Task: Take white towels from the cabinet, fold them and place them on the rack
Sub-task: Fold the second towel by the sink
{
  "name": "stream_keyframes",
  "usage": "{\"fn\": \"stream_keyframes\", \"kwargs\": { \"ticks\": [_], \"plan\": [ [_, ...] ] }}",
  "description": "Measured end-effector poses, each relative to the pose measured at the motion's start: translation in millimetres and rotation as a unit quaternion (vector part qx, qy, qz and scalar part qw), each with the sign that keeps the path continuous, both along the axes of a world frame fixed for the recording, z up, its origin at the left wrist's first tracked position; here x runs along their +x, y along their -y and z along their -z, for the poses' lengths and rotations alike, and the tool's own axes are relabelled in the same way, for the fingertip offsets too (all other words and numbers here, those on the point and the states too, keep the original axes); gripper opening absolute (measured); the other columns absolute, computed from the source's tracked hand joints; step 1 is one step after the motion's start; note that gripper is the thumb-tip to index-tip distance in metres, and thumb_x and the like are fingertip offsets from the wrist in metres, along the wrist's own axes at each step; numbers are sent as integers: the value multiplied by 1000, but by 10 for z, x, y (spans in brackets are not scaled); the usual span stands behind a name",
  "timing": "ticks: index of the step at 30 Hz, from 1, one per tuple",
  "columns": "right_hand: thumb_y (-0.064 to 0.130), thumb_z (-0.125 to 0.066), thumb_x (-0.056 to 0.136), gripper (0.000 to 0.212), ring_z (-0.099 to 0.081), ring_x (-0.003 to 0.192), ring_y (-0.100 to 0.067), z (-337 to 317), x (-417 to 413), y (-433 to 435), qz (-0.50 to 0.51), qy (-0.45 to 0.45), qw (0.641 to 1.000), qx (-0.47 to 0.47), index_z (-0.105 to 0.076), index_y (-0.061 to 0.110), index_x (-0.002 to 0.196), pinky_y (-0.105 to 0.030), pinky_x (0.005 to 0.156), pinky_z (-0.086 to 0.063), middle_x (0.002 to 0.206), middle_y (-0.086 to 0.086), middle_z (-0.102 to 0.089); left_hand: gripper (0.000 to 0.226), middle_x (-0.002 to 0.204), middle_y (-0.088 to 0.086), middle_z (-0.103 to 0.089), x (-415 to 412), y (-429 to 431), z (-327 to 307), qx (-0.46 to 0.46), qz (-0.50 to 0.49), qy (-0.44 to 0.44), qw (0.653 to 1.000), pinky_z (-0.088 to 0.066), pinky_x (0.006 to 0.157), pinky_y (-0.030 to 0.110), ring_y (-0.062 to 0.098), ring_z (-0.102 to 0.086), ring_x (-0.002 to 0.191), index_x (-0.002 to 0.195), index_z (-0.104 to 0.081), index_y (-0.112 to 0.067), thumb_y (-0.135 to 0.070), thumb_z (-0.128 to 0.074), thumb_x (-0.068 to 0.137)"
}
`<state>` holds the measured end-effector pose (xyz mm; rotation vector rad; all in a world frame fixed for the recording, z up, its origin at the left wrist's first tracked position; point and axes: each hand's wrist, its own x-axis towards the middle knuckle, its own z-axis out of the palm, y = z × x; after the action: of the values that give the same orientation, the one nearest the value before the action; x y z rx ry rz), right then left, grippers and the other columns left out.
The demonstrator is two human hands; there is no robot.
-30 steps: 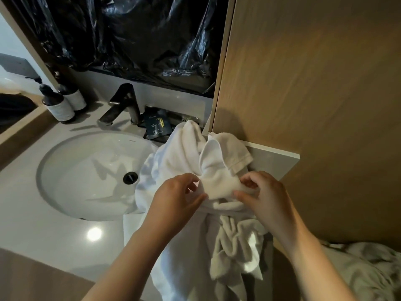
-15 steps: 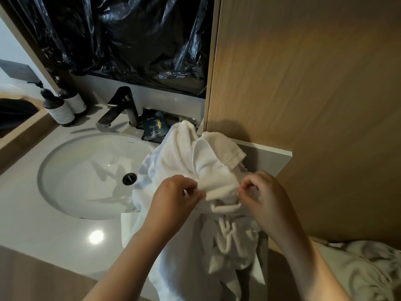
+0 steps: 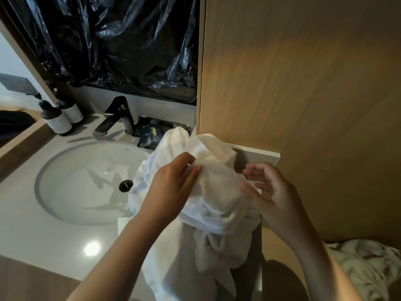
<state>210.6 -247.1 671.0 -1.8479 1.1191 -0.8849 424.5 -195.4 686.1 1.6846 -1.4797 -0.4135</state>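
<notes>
A crumpled white towel [image 3: 219, 187] lies bunched on the right end of the vanity counter [image 3: 43, 240], part of it hanging down over the counter's front edge. My left hand [image 3: 173, 190] pinches a fold of the towel near its top. My right hand [image 3: 271, 194] is at the towel's right side with fingers spread and curled, its thumb touching the cloth but not gripping it. No rack is in view.
A round white sink [image 3: 86, 183] with a dark faucet [image 3: 117, 118] lies to the left. Two pump bottles [image 3: 58, 120] stand at the back left, a dark packet [image 3: 149, 133] behind the towel. A wooden cabinet panel [image 3: 303, 105] rises on the right. Grey-white cloth [image 3: 368, 268] lies lower right.
My right hand has let go of the towel edge and opened, drawing slightly right. My left hand keeps its pinch and has lifted the fold a little.
</notes>
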Motion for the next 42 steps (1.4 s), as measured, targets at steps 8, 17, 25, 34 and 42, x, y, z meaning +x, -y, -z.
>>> {"fn": "stream_keyframes", "kwargs": {
  "ticks": [8,17,25,34,42],
  "plan": [
    [46,-79,74,61,-47,118,3,359,-2,-194,-77,-133,988,-25,-51,40,129,-23,92,-51,129,24,-47,39,103,-13,-61,154,-119,120,41,-4,-29,999,-50,77,12,-2,-58,92,122,-55,-26,-39,-66,87],
    [27,-68,90,45,-60,95,-5,453,164,-149,-65,-158,982,-84,-56,31,133,-30,76,-55,108,11,-61,68,124,-7,-50,335,-415,493,82,128,160,975,-48,81,20,9,-55,96,139,-43,-34,-37,-77,80],
    [37,-83,72,103,-29,132,1,419,129,-203,-84,-198,975,-47,-16,43,150,-26,94,-48,155,14,-14,77,108,-7,-51,421,-212,590,120,138,146,972,-38,76,15,12,-50,87,140,-48,-24,-35,-83,72],
    [28,-75,82,26,-59,85,-5,569,212,-124,-44,-191,979,-53,-70,23,107,-29,79,-52,109,10,-52,53,117,-2,-66,453,-239,579,91,116,155,977,-43,79,18,17,-62,99,133,-54,-23,-26,-73,84],
    [23,-71,86,4,-62,82,-7,-20,187,73,23,20,1000,1,-73,25,84,-24,69,-50,89,7,-68,35,104,-14,-65,356,-26,32,-7,48,18,999,-46,79,12,9,-61,85,120,-66,-23,-30,-71,86]
  ]
}}
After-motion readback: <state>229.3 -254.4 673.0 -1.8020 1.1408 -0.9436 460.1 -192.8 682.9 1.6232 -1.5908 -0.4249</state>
